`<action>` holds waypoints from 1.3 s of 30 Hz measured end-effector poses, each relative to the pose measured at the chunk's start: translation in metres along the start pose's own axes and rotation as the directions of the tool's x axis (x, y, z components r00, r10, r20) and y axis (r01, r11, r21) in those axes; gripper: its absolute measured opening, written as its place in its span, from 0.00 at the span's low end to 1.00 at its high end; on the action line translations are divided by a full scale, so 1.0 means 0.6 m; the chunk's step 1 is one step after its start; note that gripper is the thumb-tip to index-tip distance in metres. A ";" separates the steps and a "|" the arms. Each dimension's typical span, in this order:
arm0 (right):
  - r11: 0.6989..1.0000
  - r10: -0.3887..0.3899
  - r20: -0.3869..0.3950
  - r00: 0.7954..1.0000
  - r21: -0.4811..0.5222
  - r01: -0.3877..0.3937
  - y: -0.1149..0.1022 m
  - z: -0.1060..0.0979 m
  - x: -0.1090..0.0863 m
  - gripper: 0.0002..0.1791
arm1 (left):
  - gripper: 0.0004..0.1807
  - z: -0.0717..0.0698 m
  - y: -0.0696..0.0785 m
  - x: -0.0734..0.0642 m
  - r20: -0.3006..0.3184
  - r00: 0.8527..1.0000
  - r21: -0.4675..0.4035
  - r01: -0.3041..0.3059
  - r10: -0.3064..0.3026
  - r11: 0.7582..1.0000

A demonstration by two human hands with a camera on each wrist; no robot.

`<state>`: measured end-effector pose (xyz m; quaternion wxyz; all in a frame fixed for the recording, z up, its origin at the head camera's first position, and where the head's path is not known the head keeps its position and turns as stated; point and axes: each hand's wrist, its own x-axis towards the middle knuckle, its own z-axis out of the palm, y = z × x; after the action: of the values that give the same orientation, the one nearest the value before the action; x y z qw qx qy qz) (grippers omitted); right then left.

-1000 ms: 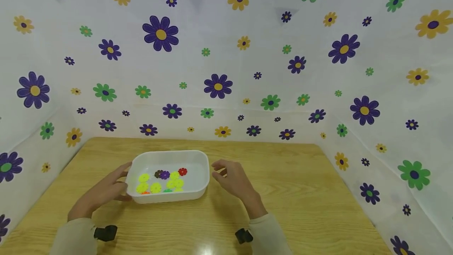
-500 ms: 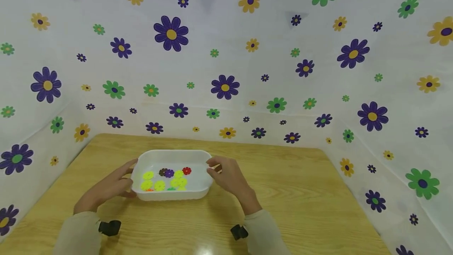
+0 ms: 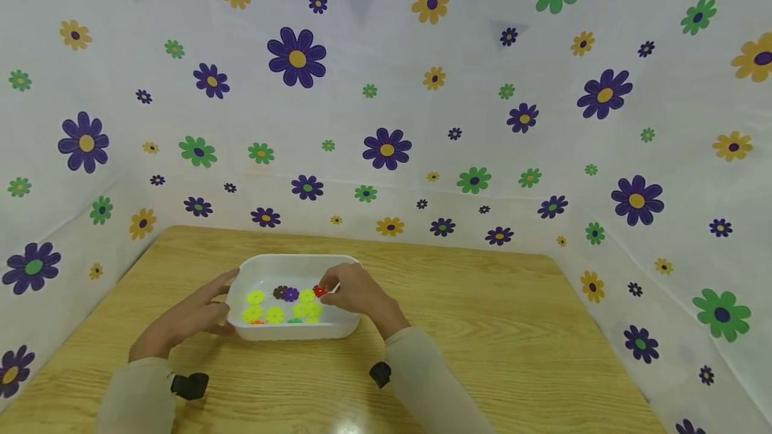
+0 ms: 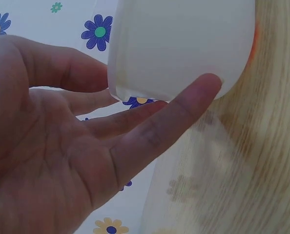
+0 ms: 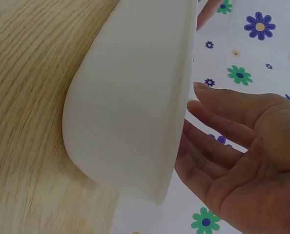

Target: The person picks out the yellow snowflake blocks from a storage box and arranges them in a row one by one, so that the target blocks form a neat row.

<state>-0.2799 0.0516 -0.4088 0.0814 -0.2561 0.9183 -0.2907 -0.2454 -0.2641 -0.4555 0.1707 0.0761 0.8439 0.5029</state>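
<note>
A white rectangular tray [image 3: 295, 333] stands on the wooden table with several small notched plastic discs in it. My left hand [image 3: 187, 320] is at the tray's left end; in the left wrist view a straight finger [image 4: 184, 105] rests on the white outer wall. My right hand [image 3: 356, 290] reaches over the right rim into the tray. Its thumb and forefinger tips are right at a red disc [image 3: 319, 291], spread apart in the right wrist view. Yellow discs [image 3: 274, 315] lie toward the front, with a purple disc [image 3: 291, 295] and a brown disc [image 3: 280, 293] behind them.
The wood-grain table [image 3: 482, 340] extends around the tray. White sheeting [image 3: 398, 39] printed with flowers walls in the back and both sides. A black wrist strap [image 3: 189, 386] sits at each sleeve.
My right hand has moved left from beside the tray, over its right rim, to the red disc. The left hand stays at the tray's left end. The head view has shifted slightly.
</note>
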 end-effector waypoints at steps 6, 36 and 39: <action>0.998 -0.030 0.095 0.995 -0.055 0.035 -0.007 0.000 0.027 0.12 | 0.48 -0.001 -0.002 -0.001 0.008 1.000 -0.007 -0.003 0.003 1.000; 0.991 0.120 0.384 0.916 -0.108 -0.085 -0.026 -0.020 0.135 0.09 | 0.46 -0.005 0.001 -0.006 -0.011 1.000 -0.022 0.008 -0.009 1.000; 0.989 0.135 0.374 0.918 -0.107 -0.102 -0.027 -0.015 0.145 0.07 | 0.46 -0.005 0.001 -0.005 -0.011 1.000 -0.026 0.006 -0.006 1.000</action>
<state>-0.3502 -0.0002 -0.3919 0.2644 -0.2545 0.9105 -0.1908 -0.2435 -0.2673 -0.4532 0.1687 0.0685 0.8384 0.5137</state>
